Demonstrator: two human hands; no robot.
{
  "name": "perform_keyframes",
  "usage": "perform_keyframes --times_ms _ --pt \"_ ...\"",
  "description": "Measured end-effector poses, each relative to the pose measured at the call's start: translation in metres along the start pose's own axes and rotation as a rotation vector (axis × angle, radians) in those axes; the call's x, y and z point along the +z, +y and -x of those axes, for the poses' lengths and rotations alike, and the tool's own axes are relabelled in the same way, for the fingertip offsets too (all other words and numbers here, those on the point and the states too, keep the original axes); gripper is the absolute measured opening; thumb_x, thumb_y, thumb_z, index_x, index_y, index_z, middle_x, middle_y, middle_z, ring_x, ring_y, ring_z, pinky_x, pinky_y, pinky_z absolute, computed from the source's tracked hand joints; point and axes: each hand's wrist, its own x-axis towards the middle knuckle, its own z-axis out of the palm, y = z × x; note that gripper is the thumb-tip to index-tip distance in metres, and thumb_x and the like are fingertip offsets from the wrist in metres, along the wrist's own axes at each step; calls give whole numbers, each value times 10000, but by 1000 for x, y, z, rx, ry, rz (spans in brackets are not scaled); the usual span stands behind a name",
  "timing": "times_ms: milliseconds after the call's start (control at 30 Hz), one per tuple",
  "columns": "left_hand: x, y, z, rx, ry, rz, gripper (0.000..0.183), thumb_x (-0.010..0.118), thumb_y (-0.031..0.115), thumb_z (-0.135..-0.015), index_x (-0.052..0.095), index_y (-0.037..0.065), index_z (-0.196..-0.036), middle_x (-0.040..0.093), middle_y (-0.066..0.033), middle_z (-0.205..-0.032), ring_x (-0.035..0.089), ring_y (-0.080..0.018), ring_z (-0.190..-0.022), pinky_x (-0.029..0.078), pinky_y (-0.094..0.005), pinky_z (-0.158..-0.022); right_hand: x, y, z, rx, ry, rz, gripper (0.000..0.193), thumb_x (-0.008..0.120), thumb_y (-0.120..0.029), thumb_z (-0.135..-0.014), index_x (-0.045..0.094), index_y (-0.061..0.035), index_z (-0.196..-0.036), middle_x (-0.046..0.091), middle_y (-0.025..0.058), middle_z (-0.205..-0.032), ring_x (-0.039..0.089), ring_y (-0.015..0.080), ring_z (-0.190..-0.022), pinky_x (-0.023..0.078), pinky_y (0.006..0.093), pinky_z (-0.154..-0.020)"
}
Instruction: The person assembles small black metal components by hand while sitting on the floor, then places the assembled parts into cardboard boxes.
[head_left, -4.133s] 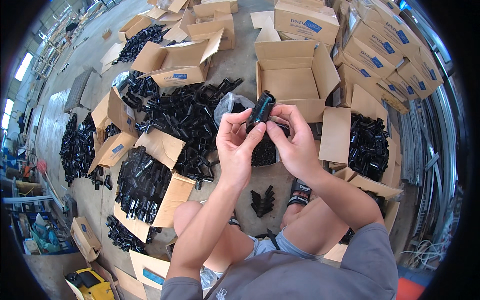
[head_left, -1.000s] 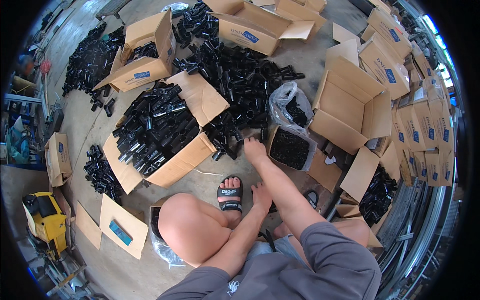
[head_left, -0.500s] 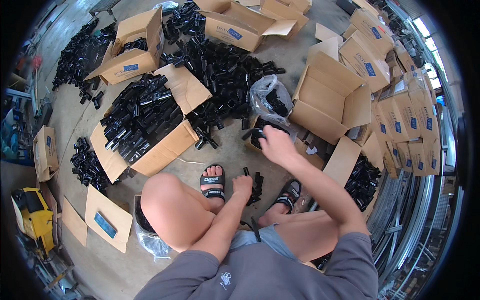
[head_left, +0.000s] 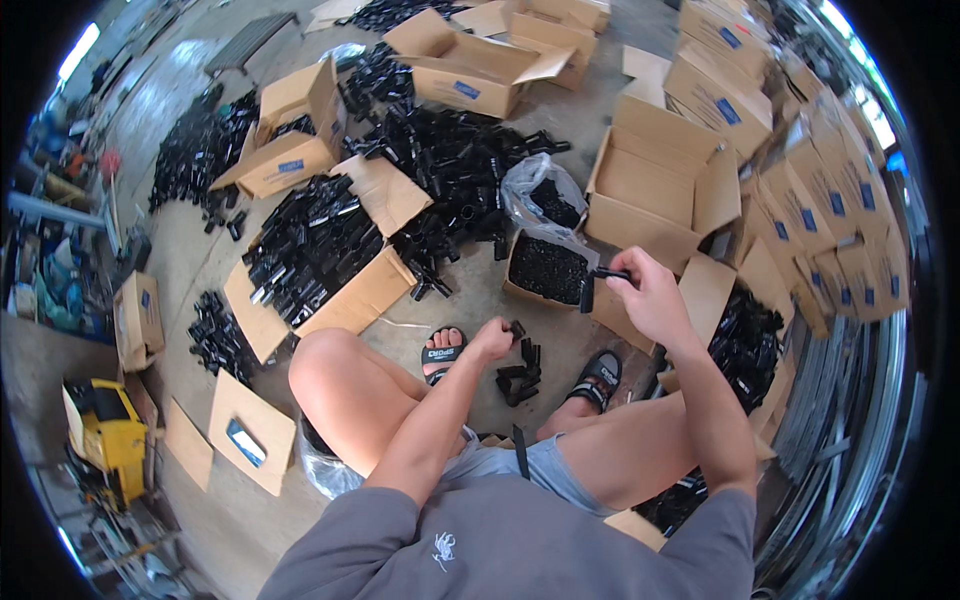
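Observation:
My right hand is closed on a black T-shaped pipe fitting, held in the air at the right edge of a small carton. That carton is filled with small black parts, too small to name. My left hand is low between my feet, its fingers closed around a short black pipe fitting. Several loose black fittings lie on the concrete floor just right of my left hand, between my two sandals.
A large carton brims with black fittings at front left, with a big heap of them behind it. An open carton and a plastic bag stand ahead right. Stacked cartons and metal profiles line the right side.
My right hand has moved right from above the small carton, uncovering the black parts inside, and still holds a fitting. The left hand stays low between my feet. The view has shifted slightly.

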Motion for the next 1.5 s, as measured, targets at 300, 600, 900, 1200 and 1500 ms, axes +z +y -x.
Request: perform_keyframes --times_ms 300,600,900,1200,1500 --pt "-97 256 135 657 420 -132 386 800 167 -865 509 20 -1073 670 -112 -906 656 -200 -830 506 -351 -721 -16 -4 -7 16 -1 -368 226 615 -139 -1001 670 5 -1167 730 117 -971 708 178 -878 572 323 -772" --pt "-115 357 180 821 301 142 233 559 243 -1063 570 44 -1184 700 -141 -1108 688 -262 -1005 525 -363 -827 -26 -35 -12 -62 184 -902 290 596 -148 -1051 670 26 -1271 719 81 -1019 684 116 -901 570 273 -851" --pt "-80 347 161 429 -320 779 356 445 391 -1110 552 89 -1266 655 -71 -1224 647 -198 -1175 543 -406 -992 -26 -36 -6 -128 378 -1020 237 652 -104 -1015 657 47 -1198 728 106 -1056 704 143 -933 579 293 -875" --pt "-81 347 153 491 -346 755 322 436 346 -1113 532 97 -1293 662 -128 -1210 676 -270 -1163 583 -436 -1000 -28 -35 -11 -110 429 -911 110 689 -39 -978 584 -19 -1001 713 73 -999 674 101 -911 544 260 -828" --pt "-79 352 144 565 -371 619 276 480 252 -1110 465 80 -1325 625 -43 -1045 613 -128 -899 536 -293 -813 -42 -38 -11 -25 429 -1003 315 683 19 -942 458 -9 -1160 705 163 -1018 720 199 -904 587 333 -842"
